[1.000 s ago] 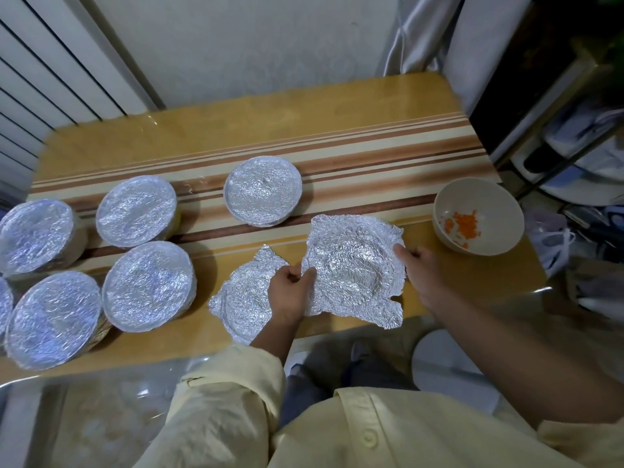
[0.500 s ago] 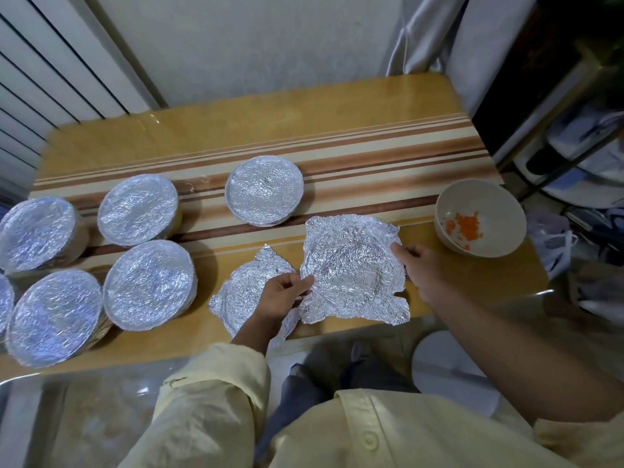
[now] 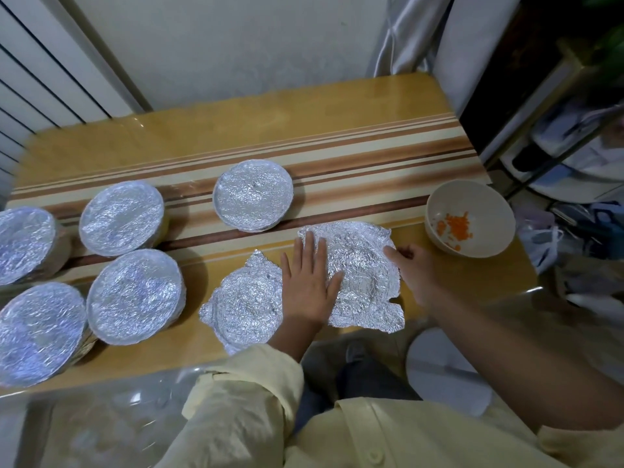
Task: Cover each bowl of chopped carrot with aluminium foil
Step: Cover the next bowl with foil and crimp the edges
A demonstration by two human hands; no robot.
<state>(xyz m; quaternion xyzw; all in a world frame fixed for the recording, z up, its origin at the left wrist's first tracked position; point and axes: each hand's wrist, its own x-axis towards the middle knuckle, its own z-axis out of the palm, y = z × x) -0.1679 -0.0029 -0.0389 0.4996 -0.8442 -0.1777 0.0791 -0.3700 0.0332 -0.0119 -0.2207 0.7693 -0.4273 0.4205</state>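
The left hand [image 3: 309, 285] has gone from pinching the left edge of the crumpled, bowl-dented aluminium foil sheet [image 3: 364, 278] to lying flat on it, fingers spread. Left of that sheet sit the round foil-covered bowls [image 3: 135, 295] and a second crumpled foil piece [image 3: 246, 298]. The right hand [image 3: 413, 265] curls at the sheet's right edge; whether it pinches, I cannot tell. Further right waits the beige bowl [image 3: 486, 204] of chopped orange carrot [image 3: 456, 228], uncovered. Best to smooth the sheet outward gently, lest it tear, before lifting it across.

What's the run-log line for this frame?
phase: foil prep | left hand: flat on foil sheet | right hand: at its right edge, grip unclear | carrot bowl: uncovered
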